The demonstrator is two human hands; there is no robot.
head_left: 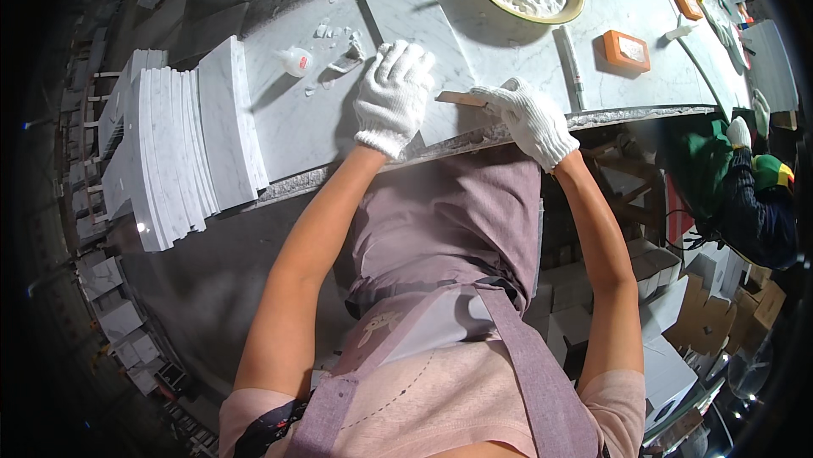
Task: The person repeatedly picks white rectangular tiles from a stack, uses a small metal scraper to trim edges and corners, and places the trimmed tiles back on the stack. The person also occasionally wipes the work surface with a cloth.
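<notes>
Both hands wear white knit gloves. My left hand (395, 95) lies palm down on the left part of a grey-veined white marble tile (413, 11), which rests on a larger marble slab (254, 123). Just right of it, my right hand (532, 119) grips a flat, thin scraper-like blade (460, 98), its brownish end pointing left over the tile. The grip end is covered by the fingers. Left of the tile lie a small white squeeze bottle (295, 61) and a crumpled pale scrap (349, 55) among white crumbs.
A stack of marble tiles (174, 140) stands on edge at the left. Beyond the tile sits a yellow bowl (578, 2) of white powder. To the right lie a pale stick-like tool (571, 68) and an orange block (627, 51). Another person (758, 195) works at far right.
</notes>
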